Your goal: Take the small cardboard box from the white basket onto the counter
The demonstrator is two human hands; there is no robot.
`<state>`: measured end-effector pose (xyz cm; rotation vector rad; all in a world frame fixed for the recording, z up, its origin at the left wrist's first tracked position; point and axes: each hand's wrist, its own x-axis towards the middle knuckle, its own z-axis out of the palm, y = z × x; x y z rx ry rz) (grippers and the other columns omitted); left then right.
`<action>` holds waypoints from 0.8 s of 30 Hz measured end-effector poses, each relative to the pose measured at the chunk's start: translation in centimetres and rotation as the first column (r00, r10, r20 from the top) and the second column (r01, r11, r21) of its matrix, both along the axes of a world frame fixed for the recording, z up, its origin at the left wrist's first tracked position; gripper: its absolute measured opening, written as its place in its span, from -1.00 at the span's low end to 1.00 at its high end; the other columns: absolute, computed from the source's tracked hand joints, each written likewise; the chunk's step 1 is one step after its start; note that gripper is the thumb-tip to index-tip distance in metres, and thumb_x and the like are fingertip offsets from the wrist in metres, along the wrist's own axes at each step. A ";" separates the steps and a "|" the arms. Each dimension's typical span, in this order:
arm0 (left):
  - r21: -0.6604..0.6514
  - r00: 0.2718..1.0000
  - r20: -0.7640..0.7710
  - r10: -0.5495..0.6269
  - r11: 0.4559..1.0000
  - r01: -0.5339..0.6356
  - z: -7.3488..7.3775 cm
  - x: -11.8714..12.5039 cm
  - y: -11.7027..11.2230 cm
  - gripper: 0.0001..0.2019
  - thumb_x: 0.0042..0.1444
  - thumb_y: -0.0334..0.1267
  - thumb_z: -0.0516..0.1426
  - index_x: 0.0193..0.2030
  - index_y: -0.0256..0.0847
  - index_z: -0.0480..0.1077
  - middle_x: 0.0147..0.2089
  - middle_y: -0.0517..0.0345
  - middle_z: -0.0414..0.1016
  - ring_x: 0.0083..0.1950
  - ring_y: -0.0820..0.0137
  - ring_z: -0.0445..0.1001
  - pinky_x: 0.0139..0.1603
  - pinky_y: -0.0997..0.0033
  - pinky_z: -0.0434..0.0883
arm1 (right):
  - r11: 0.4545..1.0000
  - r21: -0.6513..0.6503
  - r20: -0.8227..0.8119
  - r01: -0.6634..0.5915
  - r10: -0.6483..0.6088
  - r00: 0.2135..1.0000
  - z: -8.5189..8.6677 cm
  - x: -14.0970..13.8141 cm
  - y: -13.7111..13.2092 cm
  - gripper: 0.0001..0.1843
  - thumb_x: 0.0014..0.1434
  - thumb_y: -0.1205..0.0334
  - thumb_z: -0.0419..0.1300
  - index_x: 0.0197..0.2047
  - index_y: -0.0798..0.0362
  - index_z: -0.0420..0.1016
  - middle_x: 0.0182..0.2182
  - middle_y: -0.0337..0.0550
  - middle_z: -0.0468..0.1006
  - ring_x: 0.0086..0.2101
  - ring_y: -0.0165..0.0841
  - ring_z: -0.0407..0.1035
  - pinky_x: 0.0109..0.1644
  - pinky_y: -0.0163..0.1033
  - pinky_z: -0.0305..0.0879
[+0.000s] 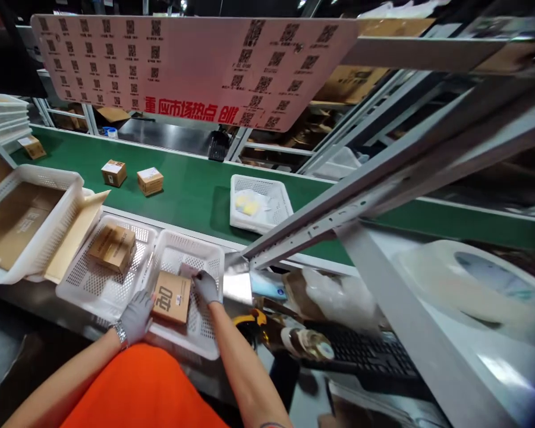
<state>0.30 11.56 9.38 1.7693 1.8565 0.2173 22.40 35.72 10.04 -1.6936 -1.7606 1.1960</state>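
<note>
My left hand [138,315], in a grey glove with a metal watch at the wrist, rests at the near left corner of a cardboard box [173,297]. Its fingers look stretched out against the box's side. That box lies in the right white plastic basket [209,252], printed side up. At the basket's right side, my right hand [205,288], also gloved, has its fingers closed on a small flat pinkish-grey item [187,271] just behind the box. What kind of item it is does not show. Another cardboard box [113,246] sits in the left white basket [87,291].
Behind the baskets runs a green conveyor belt [187,196] carrying small cartons [150,181] and a white basket [261,223]. A metal post [312,229] slants at right, near a tape dispenser [252,324] and keyboard [374,353]. A QR-code board [196,65] hangs above.
</note>
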 end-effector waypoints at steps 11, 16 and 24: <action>0.367 0.961 0.218 -0.171 0.927 0.082 6.2 1.7 4.2 -0.05 0.24 -0.16 0.40 0.75 -0.28 0.30 0.79 -0.45 0.30 0.82 -0.30 0.26 0.83 -0.40 0.27 | 0.902 0.154 -0.047 -0.403 0.414 0.909 11.3 3.1 -8.6 -0.91 -0.05 0.28 0.31 -0.41 -0.09 0.60 -0.46 -0.29 0.59 -0.35 -0.29 0.35 -0.17 -0.18 0.14; 0.058 0.935 0.182 -0.303 0.953 0.297 8.0 1.3 4.3 -0.80 0.30 -0.20 0.27 -0.08 -0.09 0.77 -0.06 -0.14 0.83 0.05 -0.08 0.80 0.17 -0.04 0.65 | 0.910 0.139 -0.009 -0.391 0.396 0.918 12.6 0.4 -14.7 -0.88 0.03 0.27 0.43 -0.39 -0.11 0.57 -0.44 -0.28 0.58 -0.39 -0.30 0.28 -0.20 -0.17 0.15; -0.121 0.738 0.673 -0.047 0.977 0.173 4.2 -1.1 3.2 -0.67 0.24 0.04 0.26 -0.36 -0.17 0.62 -0.38 0.08 0.62 -0.32 0.26 0.46 -0.26 0.26 0.32 | 0.719 0.022 -0.488 0.695 -0.599 0.635 9.1 -1.1 -21.5 -0.37 0.02 -0.31 0.63 -0.02 -0.08 0.69 -0.10 -0.03 0.80 -0.05 -0.06 0.66 0.11 0.02 0.63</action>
